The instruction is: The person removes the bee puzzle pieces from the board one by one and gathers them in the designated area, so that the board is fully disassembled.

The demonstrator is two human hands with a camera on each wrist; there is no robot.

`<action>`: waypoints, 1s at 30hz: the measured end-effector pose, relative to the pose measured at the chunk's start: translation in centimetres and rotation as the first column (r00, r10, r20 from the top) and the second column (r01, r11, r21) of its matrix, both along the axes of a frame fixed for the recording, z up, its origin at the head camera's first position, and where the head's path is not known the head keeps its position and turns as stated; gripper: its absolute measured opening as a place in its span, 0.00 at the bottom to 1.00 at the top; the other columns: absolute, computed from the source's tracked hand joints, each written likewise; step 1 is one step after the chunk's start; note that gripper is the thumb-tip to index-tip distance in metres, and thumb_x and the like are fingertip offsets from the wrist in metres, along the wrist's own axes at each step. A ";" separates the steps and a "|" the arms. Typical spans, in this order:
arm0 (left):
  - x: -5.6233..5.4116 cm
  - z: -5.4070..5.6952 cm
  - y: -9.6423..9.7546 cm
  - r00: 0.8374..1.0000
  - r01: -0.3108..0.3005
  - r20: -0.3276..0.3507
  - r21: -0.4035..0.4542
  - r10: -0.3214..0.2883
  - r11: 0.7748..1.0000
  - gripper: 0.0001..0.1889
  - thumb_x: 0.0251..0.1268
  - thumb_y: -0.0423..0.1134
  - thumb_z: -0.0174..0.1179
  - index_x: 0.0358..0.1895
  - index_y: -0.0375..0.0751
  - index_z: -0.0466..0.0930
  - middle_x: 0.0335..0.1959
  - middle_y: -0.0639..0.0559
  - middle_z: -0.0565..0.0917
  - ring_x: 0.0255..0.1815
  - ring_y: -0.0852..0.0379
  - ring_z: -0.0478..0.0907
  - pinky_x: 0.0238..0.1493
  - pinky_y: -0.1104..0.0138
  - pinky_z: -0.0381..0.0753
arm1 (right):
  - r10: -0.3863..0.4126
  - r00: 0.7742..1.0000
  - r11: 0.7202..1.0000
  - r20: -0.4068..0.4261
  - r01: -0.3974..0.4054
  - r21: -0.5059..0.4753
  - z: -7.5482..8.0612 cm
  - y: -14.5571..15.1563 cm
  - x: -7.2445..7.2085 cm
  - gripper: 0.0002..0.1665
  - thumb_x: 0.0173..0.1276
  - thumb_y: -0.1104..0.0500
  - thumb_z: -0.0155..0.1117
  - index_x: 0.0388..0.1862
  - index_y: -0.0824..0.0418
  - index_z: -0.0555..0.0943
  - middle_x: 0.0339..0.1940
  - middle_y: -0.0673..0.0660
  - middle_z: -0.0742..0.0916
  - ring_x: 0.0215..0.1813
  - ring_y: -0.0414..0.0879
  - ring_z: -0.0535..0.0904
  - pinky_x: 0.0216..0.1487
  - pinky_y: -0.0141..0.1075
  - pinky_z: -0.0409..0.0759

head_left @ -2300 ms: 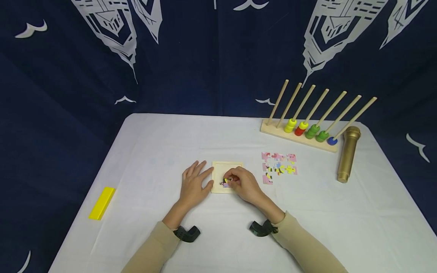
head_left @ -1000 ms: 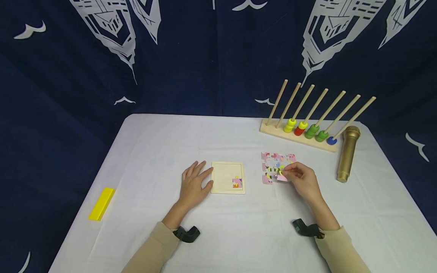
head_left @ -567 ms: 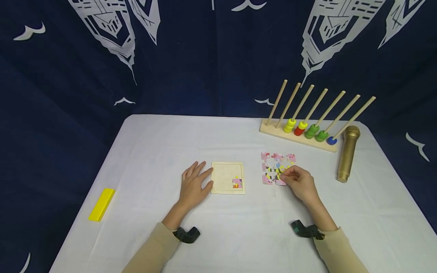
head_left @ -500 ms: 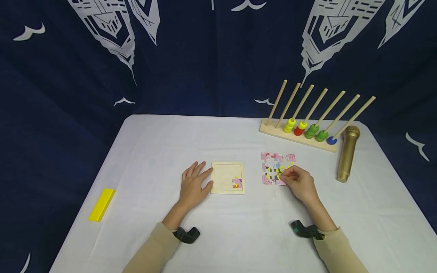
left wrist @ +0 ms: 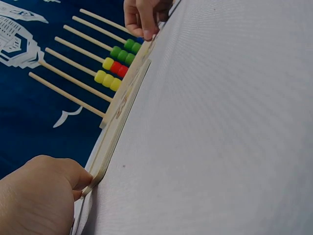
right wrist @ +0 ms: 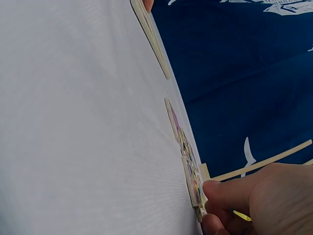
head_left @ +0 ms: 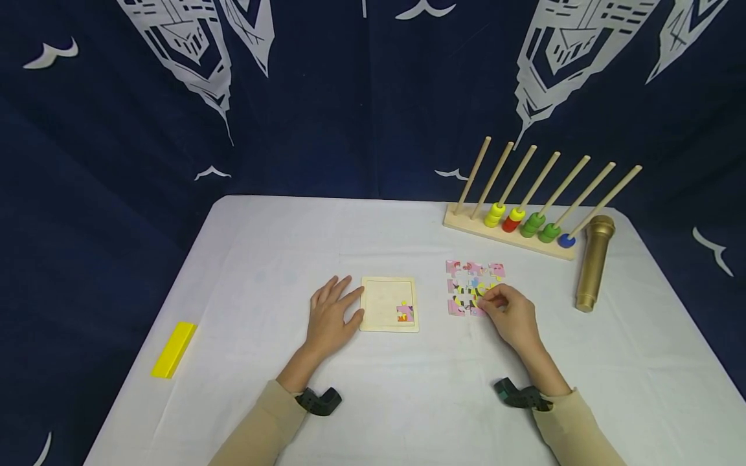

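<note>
In the head view a shallow wooden puzzle tray [head_left: 379,299] lies mid-table with one pink puzzle piece [head_left: 405,313] in its lower right corner. My left hand [head_left: 332,317] rests flat, fingers spread, thumb and forefinger touching the tray's left edge. To the right of the tray, several pink and yellow pieces [head_left: 457,307] are laid out in rows on the cloth. My right hand [head_left: 511,317] pinches a puzzle piece [right wrist: 197,193] between thumb and forefinger at the bottom row of that group. The hand covers part of the lower right side of the group.
A wooden bead rack [head_left: 509,236] with upright pegs and coloured beads stands at the back right. Beside it lies a gold-coloured cylinder [head_left: 594,262]. On the left is a yellow block [head_left: 173,349]. A dark blue patterned curtain [head_left: 326,97] hangs behind the white-covered table [head_left: 262,259].
My right hand has moved right, from the tray to the laid-out pieces, bringing a piece from the tray to their bottom row. It has since shifted only slightly. The left hand has stayed put.
</note>
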State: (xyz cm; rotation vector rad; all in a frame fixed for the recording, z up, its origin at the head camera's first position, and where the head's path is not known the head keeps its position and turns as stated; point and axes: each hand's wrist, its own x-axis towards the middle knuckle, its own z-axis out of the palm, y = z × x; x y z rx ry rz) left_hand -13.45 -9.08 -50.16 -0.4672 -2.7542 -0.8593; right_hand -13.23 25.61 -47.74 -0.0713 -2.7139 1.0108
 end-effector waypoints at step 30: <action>0.1 0.3 -0.1 1.000 0.003 0.012 -0.002 -0.003 1.000 0.22 0.64 0.43 0.60 0.61 0.45 0.79 0.70 0.41 0.71 0.75 0.39 0.58 0.72 0.44 0.52 | 0.306 0.952 0.935 0.014 -0.297 -0.192 2.4 -7.5 -1.1 0.19 0.61 0.68 0.69 0.52 0.65 0.80 0.47 0.64 0.84 0.37 0.47 0.78 0.31 0.28 0.74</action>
